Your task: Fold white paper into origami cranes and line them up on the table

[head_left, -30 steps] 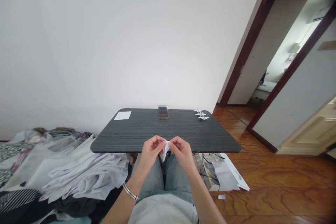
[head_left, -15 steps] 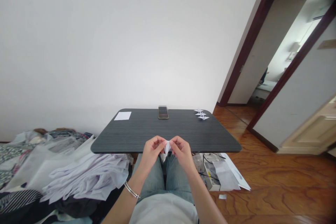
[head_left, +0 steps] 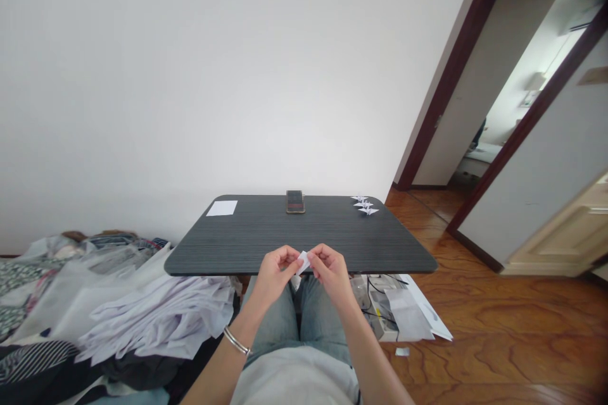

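Observation:
A small folded piece of white paper [head_left: 303, 261] is pinched between my two hands, just over the front edge of the dark table [head_left: 266, 234]. My left hand [head_left: 278, 269] grips its left side between thumb and fingers. On the other side, my right hand [head_left: 329, 266] holds the right corner the same way. The fingertips hide part of the folds. Three folded white paper cranes [head_left: 365, 205] stand in a row at the table's back right. At the back left lies a flat sheet of white paper [head_left: 221, 208].
A phone [head_left: 295, 201] leans on a stand at the table's back middle, near the white wall. Piled clothes and fabric [head_left: 156, 316] fill the left side. Under the table's right end sit a box with cables [head_left: 380, 313] and white sheets. A doorway stands at right.
The paper between my fingers has turned from a narrow, downward-pointing shape to a tilted, squarer one. My hands have stayed in nearly the same place.

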### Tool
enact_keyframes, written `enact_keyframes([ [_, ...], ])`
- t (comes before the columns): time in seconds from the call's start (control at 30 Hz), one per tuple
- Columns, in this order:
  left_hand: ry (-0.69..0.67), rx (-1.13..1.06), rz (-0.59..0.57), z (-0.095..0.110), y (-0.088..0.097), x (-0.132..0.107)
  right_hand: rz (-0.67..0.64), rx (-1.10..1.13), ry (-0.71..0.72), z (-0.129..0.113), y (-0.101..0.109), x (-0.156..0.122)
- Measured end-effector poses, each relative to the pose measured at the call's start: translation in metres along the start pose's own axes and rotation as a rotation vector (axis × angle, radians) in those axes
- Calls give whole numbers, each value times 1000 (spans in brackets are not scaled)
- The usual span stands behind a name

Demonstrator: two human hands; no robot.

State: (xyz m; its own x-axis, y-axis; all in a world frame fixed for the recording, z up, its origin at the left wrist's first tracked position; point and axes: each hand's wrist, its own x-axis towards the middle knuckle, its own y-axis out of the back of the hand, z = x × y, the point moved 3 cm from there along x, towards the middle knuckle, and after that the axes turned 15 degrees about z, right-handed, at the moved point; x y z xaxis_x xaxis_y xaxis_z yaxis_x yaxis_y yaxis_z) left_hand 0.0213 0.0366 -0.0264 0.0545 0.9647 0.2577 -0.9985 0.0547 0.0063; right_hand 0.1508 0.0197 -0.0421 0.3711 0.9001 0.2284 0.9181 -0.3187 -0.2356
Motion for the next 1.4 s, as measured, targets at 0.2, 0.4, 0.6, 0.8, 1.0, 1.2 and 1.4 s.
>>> enact_keyframes([
  [0.2,-29,-17,64,-4,6,1,47,93,-80,5,1,-1],
  [0.4,-2,-27,114,-1,12,3,-25,43,-69,3,2,2],
  [0.6,36,-33,46,3,10,2,-65,7,-26,8,3,3],
  [0.8,35,-121,128,1,8,1,-21,72,-84,4,0,-1],
  [1.0,54,-176,171,-3,7,-1,30,169,-121,3,0,-3],
  [1.2,69,-198,169,-1,5,-2,17,168,-125,2,-1,-4],
  [1.4,72,-210,152,-2,4,-3,-1,170,-132,-1,0,-5],
])
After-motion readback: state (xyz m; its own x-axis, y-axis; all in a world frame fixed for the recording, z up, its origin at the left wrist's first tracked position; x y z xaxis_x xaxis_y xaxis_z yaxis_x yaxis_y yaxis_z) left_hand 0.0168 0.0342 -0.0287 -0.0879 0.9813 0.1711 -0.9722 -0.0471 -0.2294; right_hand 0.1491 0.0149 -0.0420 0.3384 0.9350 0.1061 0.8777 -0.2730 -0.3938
